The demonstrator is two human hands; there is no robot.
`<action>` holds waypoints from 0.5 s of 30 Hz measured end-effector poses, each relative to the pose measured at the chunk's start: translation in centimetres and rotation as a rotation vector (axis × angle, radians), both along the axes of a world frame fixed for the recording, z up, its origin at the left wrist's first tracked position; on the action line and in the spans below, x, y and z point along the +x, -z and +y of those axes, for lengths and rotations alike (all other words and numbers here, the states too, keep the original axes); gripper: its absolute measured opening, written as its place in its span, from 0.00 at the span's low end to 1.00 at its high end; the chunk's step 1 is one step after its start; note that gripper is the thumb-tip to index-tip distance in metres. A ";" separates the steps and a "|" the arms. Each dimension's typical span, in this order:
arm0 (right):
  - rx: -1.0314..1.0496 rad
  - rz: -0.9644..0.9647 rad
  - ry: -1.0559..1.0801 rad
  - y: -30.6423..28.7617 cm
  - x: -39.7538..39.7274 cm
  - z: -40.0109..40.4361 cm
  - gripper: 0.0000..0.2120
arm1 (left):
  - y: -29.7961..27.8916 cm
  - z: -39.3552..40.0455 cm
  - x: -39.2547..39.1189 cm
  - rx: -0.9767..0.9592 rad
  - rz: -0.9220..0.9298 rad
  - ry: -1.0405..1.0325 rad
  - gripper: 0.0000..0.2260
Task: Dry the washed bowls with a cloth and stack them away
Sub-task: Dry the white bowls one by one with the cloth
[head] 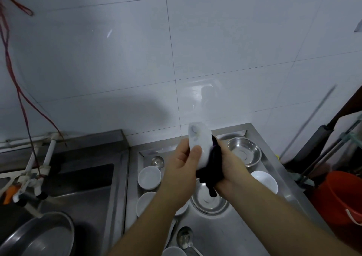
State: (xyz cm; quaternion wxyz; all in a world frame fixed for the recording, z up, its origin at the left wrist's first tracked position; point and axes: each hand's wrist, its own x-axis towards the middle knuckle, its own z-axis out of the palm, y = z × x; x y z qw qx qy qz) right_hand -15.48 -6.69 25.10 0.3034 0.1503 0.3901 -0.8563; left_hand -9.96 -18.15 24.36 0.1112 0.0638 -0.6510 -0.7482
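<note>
My left hand point(182, 163) grips a white bowl point(200, 144) held on edge above the steel counter, thumb on its outer wall. My right hand point(231, 169) presses a dark cloth point(212, 171) against the bowl's right side; the cloth's end dangles below. Other white bowls rest on the counter: one point(149, 177) at the left, another point(146, 203) just below it, one point(264, 181) at the right partly behind my right forearm, and one point(173, 251) at the bottom edge.
Two steel bowls stand on the steel counter point(221, 234): one at the back right point(244, 150), one under my hands point(209, 200). Steel ladles point(185, 238) lie near the front. A sink point(78, 189) with taps and a steel pan point(39, 236) is left. An orange bucket point(340, 199) stands right.
</note>
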 end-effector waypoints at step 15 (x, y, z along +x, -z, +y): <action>0.543 0.594 0.145 0.3 2.2 -1.1 0.08 | 0.4 -1.0 -1.5 0.067 -0.157 0.048 0.13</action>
